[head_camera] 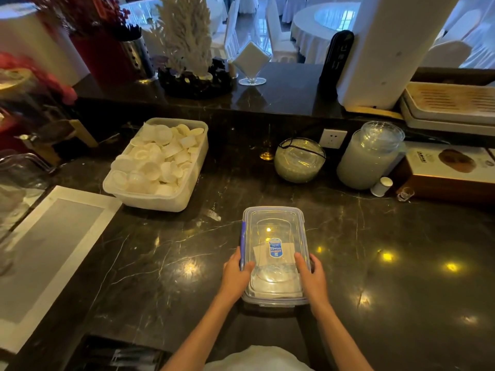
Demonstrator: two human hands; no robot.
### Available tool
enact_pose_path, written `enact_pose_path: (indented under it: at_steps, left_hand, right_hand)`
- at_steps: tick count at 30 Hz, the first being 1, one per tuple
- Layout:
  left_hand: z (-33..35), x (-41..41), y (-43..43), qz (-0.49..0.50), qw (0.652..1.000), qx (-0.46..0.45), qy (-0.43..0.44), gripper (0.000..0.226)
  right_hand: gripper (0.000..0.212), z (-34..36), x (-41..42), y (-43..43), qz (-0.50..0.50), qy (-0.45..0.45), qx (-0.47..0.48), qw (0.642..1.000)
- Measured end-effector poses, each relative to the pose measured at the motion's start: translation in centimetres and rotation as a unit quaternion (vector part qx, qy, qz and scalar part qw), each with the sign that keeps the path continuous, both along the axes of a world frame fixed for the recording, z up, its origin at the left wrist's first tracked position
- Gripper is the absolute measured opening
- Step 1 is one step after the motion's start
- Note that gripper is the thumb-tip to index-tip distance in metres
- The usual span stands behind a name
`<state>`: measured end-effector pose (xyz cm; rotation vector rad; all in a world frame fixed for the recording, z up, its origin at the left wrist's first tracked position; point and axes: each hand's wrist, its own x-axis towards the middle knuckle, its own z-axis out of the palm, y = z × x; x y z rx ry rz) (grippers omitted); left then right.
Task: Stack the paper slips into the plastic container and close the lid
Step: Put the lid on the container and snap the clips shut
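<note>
Head camera looked down on two bare forearms reaching forward over a dark marble counter (375, 236). The left hand (235, 274) gripped the left long side of a clear plastic container (273, 228), thumb laid over the lid (273, 279) and fingers wrapped down the wall next to a blue latch (242, 245). The right hand (312, 275) clasped the opposite side the same way, thumb on top. The lid sat on the container; whether its latches were snapped down could not be told. Between the two thumbs, under a blue label (276, 250), white paper slips (288, 253) showed through the lid. Beyond the left hand, further back, stood an open white tub (150, 202) heaped with small white cups. Beyond the right hand, against the back ledge, sat a round glass bowl (298, 160) and a lidded glass jar (369, 156).
</note>
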<state>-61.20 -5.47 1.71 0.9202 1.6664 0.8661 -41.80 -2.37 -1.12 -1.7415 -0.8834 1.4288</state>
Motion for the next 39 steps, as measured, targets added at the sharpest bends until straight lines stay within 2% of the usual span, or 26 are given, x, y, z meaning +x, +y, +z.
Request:
enact_pose_path:
  at_steps: [6, 10, 18, 20, 22, 24, 30, 39]
  left_hand:
    - [-0.4, 1.4, -1.4, 0.008, 0.997, 0.024, -0.073, 0.051]
    - [-0.7, 1.2, -1.2, -0.004, 0.996, 0.028, -0.083, 0.047]
    - [-0.6, 0.8, -1.3, -0.012, 0.995, 0.034, -0.097, 0.041]
    - [-0.8, 0.9, -1.3, -0.011, 0.994, 0.037, -0.100, 0.041]
    - [-0.8, 0.9, -1.2, -0.010, 0.994, 0.038, -0.099, 0.038]
    - [-0.7, 0.8, -1.2, -0.008, 0.994, 0.035, -0.099, 0.034]
    - [-1.1, 0.7, -1.2, -0.007, 0.994, 0.032, -0.108, 0.047]
    - [-0.2, 0.7, -1.3, -0.002, 0.993, 0.025, -0.116, 0.047]
  right_hand:
    - [0.071, 0.3, -0.1, 0.0, 0.003, 0.006, -0.021, 1.000]
    - [0.075, -0.1, 0.0, 0.1, -0.005, 0.024, -0.039, 0.999]
    - [0.045, 0.2, -0.3, -0.3, -0.039, 0.055, -0.053, 0.996]
    - [0.046, 0.3, -0.5, -0.6, -0.076, -0.012, 0.003, 0.997]
    - [0.044, 0.4, -0.7, -0.8, -0.075, -0.138, 0.071, 0.985]
    - [0.038, 0.5, -0.9, -0.9, -0.068, -0.201, 0.097, 0.972]
    - [0.028, 0.7, -1.0, -0.9, -0.065, -0.230, 0.137, 0.961]
    - [0.030, 0.5, -0.8, -0.7, -0.058, -0.203, 0.127, 0.969]
